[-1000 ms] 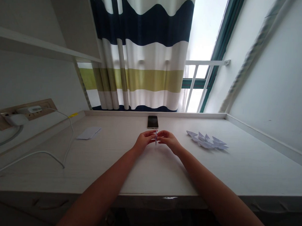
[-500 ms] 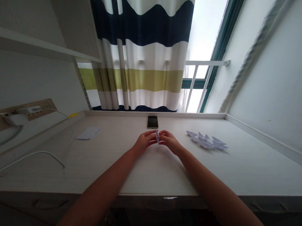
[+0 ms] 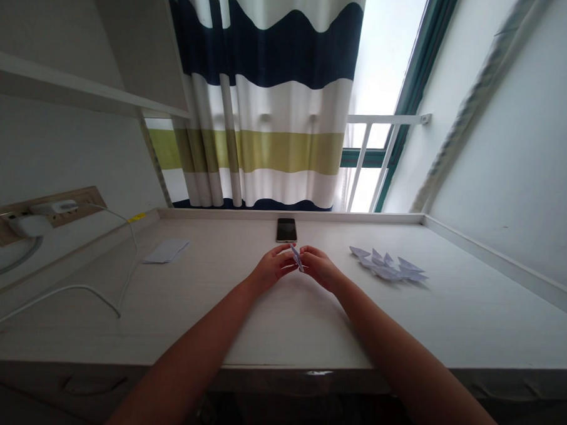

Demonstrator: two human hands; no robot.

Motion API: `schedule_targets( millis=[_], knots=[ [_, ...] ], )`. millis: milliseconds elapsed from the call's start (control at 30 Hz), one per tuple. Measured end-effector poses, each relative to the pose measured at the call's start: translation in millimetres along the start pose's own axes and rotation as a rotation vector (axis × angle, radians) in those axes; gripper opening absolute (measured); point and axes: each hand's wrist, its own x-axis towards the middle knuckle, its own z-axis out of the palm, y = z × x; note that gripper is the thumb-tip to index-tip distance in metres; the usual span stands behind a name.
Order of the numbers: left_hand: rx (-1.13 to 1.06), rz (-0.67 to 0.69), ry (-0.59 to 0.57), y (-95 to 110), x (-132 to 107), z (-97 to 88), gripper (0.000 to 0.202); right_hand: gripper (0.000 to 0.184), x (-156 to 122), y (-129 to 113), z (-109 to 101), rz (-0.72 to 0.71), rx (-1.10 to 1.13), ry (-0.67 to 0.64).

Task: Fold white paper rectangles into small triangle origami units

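Observation:
Between my two hands is a small piece of folded white paper (image 3: 297, 257), tilted and seen nearly edge-on. My left hand (image 3: 270, 266) grips it from the left, its fingertips on the paper's face and top edge. From the other side, the fingers of my right hand (image 3: 319, 268) close on its lower right part. Both hands are just above the desk (image 3: 297, 326), in front of a phone (image 3: 287, 230). To the right lie several folded paper boats (image 3: 388, 266), bunched together. Some fingertips are hidden behind the paper.
A small stack of white paper sheets (image 3: 166, 251) lies on the left of the desk. A white cable (image 3: 132, 243) runs from the wall socket (image 3: 53, 209) down onto the desktop. A low raised rim (image 3: 368, 218) borders the back, below a striped curtain (image 3: 288, 106).
The folded paper has tilted, its top leaning left and its lower end swinging right. My fingers have shifted slightly around it; the other things are where they were.

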Motion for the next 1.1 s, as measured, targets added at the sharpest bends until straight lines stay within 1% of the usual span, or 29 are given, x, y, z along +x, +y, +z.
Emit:
schedule_targets(
  millis=[133, 233, 433, 600, 800, 1100],
  knots=[
    [0.014, -0.001, -0.003, -0.8, 0.4, -2.5, 0.04, 0.021, -0.1, 0.5, -1.0, -0.008, -0.005, 0.006],
    [0.022, -0.015, -0.013, -1.6, 0.6, -3.2, 0.041, 0.022, -1.1, -0.4, 0.4, 0.014, -0.005, 0.002],
    [0.018, -0.03, -0.024, -2.4, 1.4, -1.6, 0.036, 0.021, -1.7, -0.1, 2.1, 0.038, 0.016, 0.008],
    [0.004, -0.034, 0.004, 0.0, 0.3, 2.7, 0.031, 0.02, -0.2, 1.5, 0.8, 0.036, 0.027, 0.013],
    [0.0, -0.046, 0.009, 2.9, -1.6, 5.2, 0.028, 0.018, -0.1, 1.0, 1.0, 0.038, 0.031, 0.002],
    [0.038, -0.032, -0.01, 2.5, -1.6, 4.1, 0.027, 0.018, -1.0, -0.3, 0.9, 0.04, 0.038, 0.015]
  ],
)
